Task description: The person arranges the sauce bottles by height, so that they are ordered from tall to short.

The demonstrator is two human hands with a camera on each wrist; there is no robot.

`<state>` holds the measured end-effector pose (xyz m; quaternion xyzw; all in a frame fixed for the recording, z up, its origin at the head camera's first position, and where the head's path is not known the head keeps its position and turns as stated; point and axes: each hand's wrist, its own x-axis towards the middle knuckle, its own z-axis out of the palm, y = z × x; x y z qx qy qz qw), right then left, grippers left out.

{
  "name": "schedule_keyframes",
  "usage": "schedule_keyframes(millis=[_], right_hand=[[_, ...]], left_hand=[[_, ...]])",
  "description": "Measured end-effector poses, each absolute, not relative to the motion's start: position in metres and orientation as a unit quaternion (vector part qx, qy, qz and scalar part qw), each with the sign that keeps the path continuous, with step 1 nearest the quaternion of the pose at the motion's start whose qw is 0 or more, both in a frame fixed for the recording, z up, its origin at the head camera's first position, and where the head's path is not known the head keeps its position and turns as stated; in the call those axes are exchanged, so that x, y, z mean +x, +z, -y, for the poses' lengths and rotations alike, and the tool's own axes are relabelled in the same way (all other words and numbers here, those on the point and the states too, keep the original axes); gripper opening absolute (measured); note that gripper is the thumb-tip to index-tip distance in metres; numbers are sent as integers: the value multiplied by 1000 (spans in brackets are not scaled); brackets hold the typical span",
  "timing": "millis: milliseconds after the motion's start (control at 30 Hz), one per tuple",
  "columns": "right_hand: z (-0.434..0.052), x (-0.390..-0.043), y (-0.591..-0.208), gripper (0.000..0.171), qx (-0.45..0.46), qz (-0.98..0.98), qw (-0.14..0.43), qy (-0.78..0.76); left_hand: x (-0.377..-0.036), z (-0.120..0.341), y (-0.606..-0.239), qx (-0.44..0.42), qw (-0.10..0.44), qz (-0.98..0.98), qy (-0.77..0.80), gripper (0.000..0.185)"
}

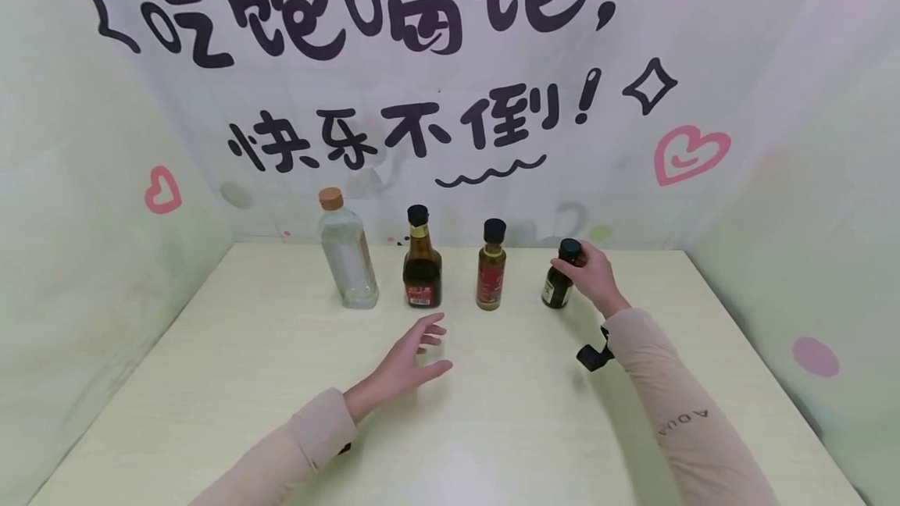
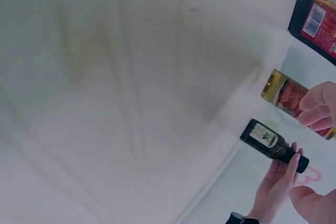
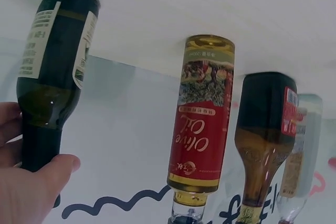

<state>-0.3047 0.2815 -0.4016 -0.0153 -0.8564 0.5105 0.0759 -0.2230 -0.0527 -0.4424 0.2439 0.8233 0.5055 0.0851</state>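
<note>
Four bottles stand in a row near the back of the pale table [image 1: 492,428]. At the right end is a small dark green bottle [image 1: 558,281] [image 3: 50,72] [image 2: 266,140]; my right hand [image 1: 589,268] [image 3: 26,182] grips its black cap and neck. Left of it stand an olive oil bottle with a red label [image 1: 491,268] [image 3: 202,124] [image 2: 287,94], a dark brown sauce bottle [image 1: 422,264] [image 3: 265,129] [image 2: 317,17] and a tall clear bottle with an orange cap [image 1: 346,252] [image 3: 296,166]. My left hand [image 1: 415,358] [image 2: 317,111] hovers open over the table in front of the sauce bottle, holding nothing.
A banner with black lettering and pink hearts [image 1: 692,153] forms the back wall, and pale green walls close in the left and right sides. A black wrist camera mount [image 1: 594,354] sits on my right forearm.
</note>
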Motion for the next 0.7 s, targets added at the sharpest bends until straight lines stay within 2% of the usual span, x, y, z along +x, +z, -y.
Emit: schedule_keyframes(millis=[167, 433, 700], right_hand=[[-288, -297, -396, 71, -10, 851, 64, 521], [-296, -286, -396, 70, 34, 844, 67, 530], [-306, -275, -397, 72, 48, 861, 76, 501]], left_hand=[[-228, 58, -435, 228, 68, -823, 516, 66], [-219, 75, -402, 189, 48, -819, 540, 65], [-232, 104, -422, 193, 9, -841, 506, 68]])
